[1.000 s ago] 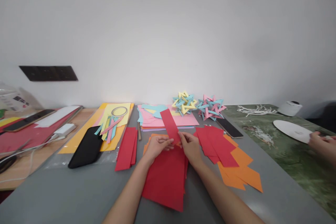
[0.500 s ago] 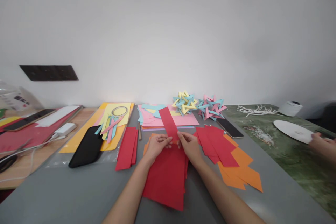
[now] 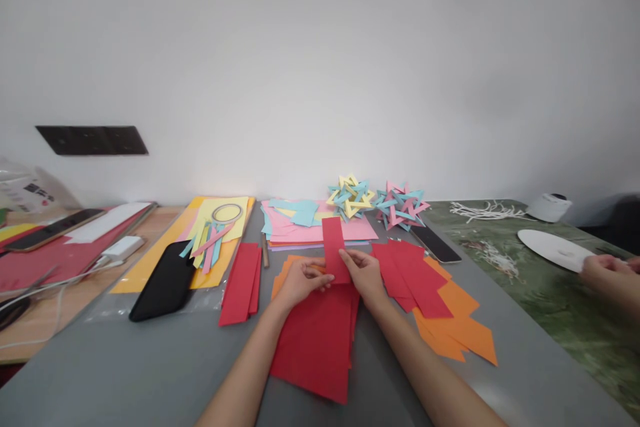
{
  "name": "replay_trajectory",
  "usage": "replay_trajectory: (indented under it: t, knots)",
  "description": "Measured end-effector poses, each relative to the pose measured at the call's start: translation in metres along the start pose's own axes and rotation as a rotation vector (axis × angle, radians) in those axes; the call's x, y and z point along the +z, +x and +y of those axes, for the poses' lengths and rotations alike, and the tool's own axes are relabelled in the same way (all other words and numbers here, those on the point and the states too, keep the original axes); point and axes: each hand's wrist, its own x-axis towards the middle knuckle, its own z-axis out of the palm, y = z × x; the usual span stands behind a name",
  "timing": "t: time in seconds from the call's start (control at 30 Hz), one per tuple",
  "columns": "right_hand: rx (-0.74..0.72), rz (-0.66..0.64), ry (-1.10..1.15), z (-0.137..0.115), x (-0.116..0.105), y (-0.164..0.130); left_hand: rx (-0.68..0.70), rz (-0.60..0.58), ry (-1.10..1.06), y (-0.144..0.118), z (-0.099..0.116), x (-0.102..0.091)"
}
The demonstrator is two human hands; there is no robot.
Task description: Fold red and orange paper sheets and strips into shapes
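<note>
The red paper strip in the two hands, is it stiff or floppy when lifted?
The red paper strip stands upright between both hands, so probably fairly stiff. It looks thin and flat, so likely very light and easy to crease.

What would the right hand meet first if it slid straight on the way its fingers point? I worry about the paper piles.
The right hand points up-left, holding the red strip. Beyond it, probably the pink paper stack; depth is unclear.

No text or label can be read.
</note>
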Motion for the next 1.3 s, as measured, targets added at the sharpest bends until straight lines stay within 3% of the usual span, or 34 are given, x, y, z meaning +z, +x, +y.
replay_trajectory:
  t: [0.3, 0.53, 0.77, 0.97, 1.1, 1.3]
  knots:
    - [0.012, -0.198, 0.001, -0.0016, 0.0004, -0.005, 0.007, 0.133, -0.19, 0.0021, 0.0005, -0.001]
    - [0.005, -0.141, -0.025, 0.0019, -0.0022, -0.0011, -0.018, 0.138, -0.131, 0.0016, -0.0001, -0.0027]
    - [-0.038, -0.278, -0.072, -0.0033, 0.0009, -0.0053, 0.043, 0.133, -0.235, -0.0006, 0.0052, -0.003]
    - [0.005, -0.171, -0.058, -0.0044, 0.0036, -0.0064, 0.014, 0.15, -0.201, 0.0006, 0.0014, -0.0051]
    - [0.036, -0.225, -0.018, -0.0018, 0.0034, -0.0045, 0.004, 0.126, -0.177, 0.0004, 0.0009, -0.0045]
    - [-0.029, -0.262, -0.066, -0.0045, 0.003, -0.0066, 0.019, 0.12, -0.206, 0.0006, 0.0006, -0.0047]
